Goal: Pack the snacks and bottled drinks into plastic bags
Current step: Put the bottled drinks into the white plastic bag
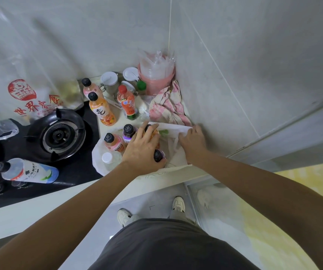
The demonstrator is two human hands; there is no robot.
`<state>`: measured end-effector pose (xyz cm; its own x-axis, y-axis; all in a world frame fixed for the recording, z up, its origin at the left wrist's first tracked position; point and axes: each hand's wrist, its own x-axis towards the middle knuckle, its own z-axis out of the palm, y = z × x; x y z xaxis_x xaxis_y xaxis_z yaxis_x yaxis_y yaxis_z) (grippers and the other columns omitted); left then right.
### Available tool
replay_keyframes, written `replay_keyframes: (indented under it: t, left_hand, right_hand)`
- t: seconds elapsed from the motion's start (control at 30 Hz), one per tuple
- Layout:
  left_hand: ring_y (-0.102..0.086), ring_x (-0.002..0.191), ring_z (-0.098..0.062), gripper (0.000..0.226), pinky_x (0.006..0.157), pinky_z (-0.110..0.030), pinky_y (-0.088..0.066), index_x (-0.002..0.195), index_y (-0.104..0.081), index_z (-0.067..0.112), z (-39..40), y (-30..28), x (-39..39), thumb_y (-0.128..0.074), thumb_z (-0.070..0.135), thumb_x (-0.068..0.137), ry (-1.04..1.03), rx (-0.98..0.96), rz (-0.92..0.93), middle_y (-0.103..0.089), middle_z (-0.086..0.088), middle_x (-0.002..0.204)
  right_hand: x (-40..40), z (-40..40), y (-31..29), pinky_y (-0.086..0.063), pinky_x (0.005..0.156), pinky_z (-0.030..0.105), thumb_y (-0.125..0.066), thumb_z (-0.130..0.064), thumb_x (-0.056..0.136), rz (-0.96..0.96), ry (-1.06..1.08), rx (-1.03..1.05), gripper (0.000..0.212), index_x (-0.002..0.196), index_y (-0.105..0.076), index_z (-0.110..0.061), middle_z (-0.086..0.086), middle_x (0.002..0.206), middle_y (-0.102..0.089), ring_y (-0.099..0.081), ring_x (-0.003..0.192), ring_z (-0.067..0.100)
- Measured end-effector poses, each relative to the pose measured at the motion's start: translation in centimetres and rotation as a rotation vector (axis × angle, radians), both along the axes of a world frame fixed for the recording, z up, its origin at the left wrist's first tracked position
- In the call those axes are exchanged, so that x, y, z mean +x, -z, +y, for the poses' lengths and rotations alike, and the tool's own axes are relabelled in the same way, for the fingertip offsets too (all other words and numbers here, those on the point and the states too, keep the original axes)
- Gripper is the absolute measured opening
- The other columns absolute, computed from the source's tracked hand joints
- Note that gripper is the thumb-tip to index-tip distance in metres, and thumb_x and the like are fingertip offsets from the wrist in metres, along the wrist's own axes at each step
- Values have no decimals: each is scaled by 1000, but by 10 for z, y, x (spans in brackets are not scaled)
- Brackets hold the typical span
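White, thin and translucent, the plastic bag (173, 151) sits open on the pale surface (152, 181) in the corner by the tiled wall, and several bottles already stand upright in it: a pink-labelled bottle with a black cap (113, 142), a purple-labelled one (128, 132), a clear bottle with a white cap (109, 159) and a dark-capped purple bottle (159, 155) nearest the person. The left hand (142, 148) reaches down into the bag's mouth, fingers curled over the top of an orange bottle (154, 134) mostly hidden beneath it, thumb lying beside the near purple bottle. The right hand (192, 141) pinches the bag's far-right rim and draws it outward, keeping the mouth wide. The bottles stand with long axes vertical, so anything more must go straight down through the opening between the two hands. Two unpacked bottles, a tall orange fruit-drink bottle (102, 112) and a red-capped orange soda bottle (127, 103), stand just beyond the bag, to the left hand's side, making it the likelier one to fetch them.
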<state>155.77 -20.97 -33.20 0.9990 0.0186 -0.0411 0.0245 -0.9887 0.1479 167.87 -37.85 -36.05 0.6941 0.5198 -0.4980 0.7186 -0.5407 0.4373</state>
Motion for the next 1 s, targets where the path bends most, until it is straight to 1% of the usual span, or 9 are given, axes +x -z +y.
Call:
replay_keyframes:
  t: [0.13, 0.2, 0.3, 0.37, 0.43, 0.53, 0.7, 0.83, 1.0]
  left_hand:
    - [-14, 152, -32, 70, 118, -49, -34, 126, -59, 14, 0, 0, 0, -53, 62, 75, 2, -9, -14, -33, -3, 155]
    - [-14, 152, -33, 71, 117, -49, -35, 127, -59, 14, 0, 0, 0, -52, 62, 75, 0, -11, -12, -33, -3, 155]
    - [-15, 152, -34, 72, 117, -50, -35, 125, -60, 13, -1, 0, 0, -50, 62, 74, 0, -17, -16, -34, -4, 154]
    - [-15, 152, -33, 71, 116, -50, -36, 125, -60, 13, -1, -1, 0, -49, 63, 75, -1, -19, -10, -34, -4, 155]
    - [-14, 153, -33, 73, 117, -49, -35, 128, -59, 14, -1, 0, 0, -49, 63, 76, -4, -13, -2, -32, -3, 156]
    - [-14, 153, -34, 74, 118, -49, -34, 130, -58, 14, -1, 1, 0, -52, 63, 75, -5, -4, -2, -32, -3, 156]
    - [-16, 152, -34, 73, 117, -52, -33, 127, -60, 14, -1, 1, 0, -52, 63, 74, -4, 0, -13, -34, -5, 155]
    - [-16, 152, -34, 71, 120, -50, -29, 127, -60, 15, 1, 3, 1, -55, 62, 74, 4, 25, -19, -34, -4, 156]
    - [-15, 152, -34, 77, 121, -50, -28, 134, -57, 15, 0, 1, 2, -54, 64, 75, -1, 36, -8, -33, -4, 156]
  right_hand:
    - [-1, 0, -5, -27, 109, 45, -68, -55, 80, 10, 49, 10, 65, 135, -50, -26, -1, 112, -64, -56, 112, 23]
    - [-2, 3, -5, -33, 103, 44, -65, -56, 76, 22, 3, 137, 59, 126, -57, -25, 3, 113, -60, -52, 111, 26]
    - [-6, 9, 1, -40, 95, 41, -58, -36, 79, 53, -198, 424, 39, 112, -67, -16, 8, 116, -57, -50, 112, 30]
    - [-8, 13, 14, -47, 96, 43, -55, -22, 83, 128, -348, 500, 35, 112, -70, -11, 10, 119, -62, -56, 115, 31]
    - [-6, 11, 31, -54, 95, 46, -64, -11, 82, 253, -430, 565, 29, 110, -74, -9, 10, 117, -71, -64, 113, 34]
    - [-4, 5, 44, -47, 97, 47, -55, -22, 95, 350, -407, 376, 21, 102, -73, -15, 4, 104, -74, -63, 107, 34]
    - [-1, -1, 34, -41, 105, 44, -34, -60, 105, 233, -236, 41, 55, 115, -73, -23, 1, 120, -69, -51, 124, 29]
    - [3, -7, 25, -38, 106, 40, -43, -79, 91, 224, -137, -93, 68, 124, -67, -24, -2, 126, -67, -55, 126, 27]
    - [0, -10, 15, -28, 118, 39, -54, -72, 90, 188, -102, -139, 72, 145, -52, -26, 1, 148, -53, -42, 143, 26]
